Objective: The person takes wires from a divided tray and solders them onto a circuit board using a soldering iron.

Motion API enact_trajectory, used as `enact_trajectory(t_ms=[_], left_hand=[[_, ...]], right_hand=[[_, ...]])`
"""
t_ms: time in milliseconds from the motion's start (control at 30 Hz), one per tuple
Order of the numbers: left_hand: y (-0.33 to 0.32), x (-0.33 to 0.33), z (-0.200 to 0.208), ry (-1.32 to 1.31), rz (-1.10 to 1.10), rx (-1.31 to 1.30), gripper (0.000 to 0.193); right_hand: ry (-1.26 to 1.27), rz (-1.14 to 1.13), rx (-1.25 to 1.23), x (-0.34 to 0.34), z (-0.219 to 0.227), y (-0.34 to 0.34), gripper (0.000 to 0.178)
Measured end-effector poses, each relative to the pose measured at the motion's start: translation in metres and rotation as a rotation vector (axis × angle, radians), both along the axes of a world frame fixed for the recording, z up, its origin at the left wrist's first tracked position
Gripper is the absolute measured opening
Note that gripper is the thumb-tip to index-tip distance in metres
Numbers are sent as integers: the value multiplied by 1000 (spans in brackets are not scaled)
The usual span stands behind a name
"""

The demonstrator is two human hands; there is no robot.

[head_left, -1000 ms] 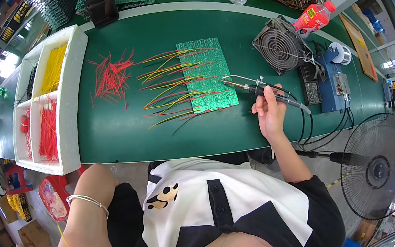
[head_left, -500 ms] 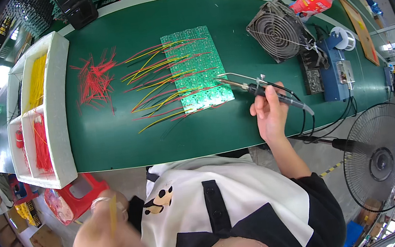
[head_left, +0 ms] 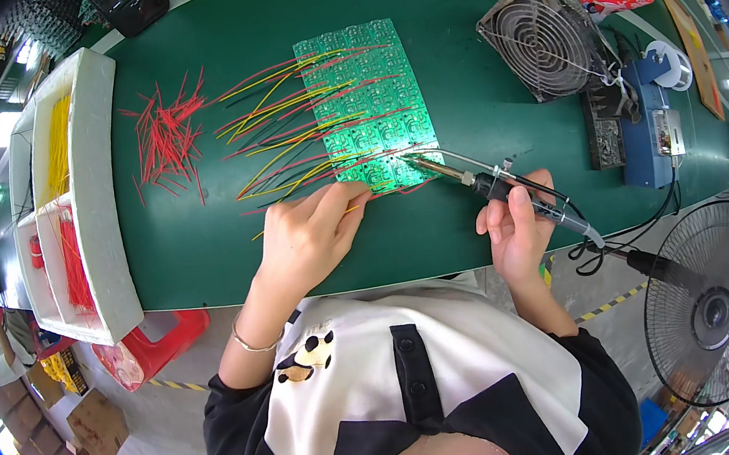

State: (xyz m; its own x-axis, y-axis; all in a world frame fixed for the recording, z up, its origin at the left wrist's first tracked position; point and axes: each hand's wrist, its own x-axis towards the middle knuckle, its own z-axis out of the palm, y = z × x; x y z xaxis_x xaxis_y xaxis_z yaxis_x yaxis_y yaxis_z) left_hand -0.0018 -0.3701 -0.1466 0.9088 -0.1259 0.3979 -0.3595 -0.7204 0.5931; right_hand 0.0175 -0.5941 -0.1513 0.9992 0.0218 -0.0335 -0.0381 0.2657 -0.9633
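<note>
Electronics workshop — soldering iron [head_left: 506,190], circuit board [head_left: 368,104], wire bins [head_left: 61,201], green bench [head_left: 203,247].

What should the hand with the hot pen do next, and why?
Probably ease the iron tip down onto the joint at the board's near edge. The right hand holds the tip just over that spot, and the left hand pins a yellow wire there.

Left hand [head_left: 310,230]: we brought it up from our lap onto the table, holding a yellow wire [head_left: 353,208] at the green circuit board [head_left: 368,104].
Soldering iron [head_left: 468,178]: we moved its tip onto the board, just right of our left fingers.
</note>
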Motion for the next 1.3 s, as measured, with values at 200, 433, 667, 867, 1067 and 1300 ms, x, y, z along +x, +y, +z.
enact_trajectory(t_ms=[200,433,667,867,1067,1300], left_hand=[[3,-1,-11,0,37,-72,11],[3,0,-8,-2,-31,-34,14],[2,0,-13,-18,-18,-44,14],[2,0,-10,9,-28,-39,14],[2,0,-12,4,-36,-43,15],[3,-1,-14,7,-45,-32,16]], right_hand=[[25,61,95,1,-5,-6,17],[40,39,92,0,-8,-6,18],[26,-6,5,1,-2,0,17],[28,-24,2,-1,-4,-1,17],[32,27,83,-1,-6,-6,18],[27,21,81,-1,-6,-4,19]])
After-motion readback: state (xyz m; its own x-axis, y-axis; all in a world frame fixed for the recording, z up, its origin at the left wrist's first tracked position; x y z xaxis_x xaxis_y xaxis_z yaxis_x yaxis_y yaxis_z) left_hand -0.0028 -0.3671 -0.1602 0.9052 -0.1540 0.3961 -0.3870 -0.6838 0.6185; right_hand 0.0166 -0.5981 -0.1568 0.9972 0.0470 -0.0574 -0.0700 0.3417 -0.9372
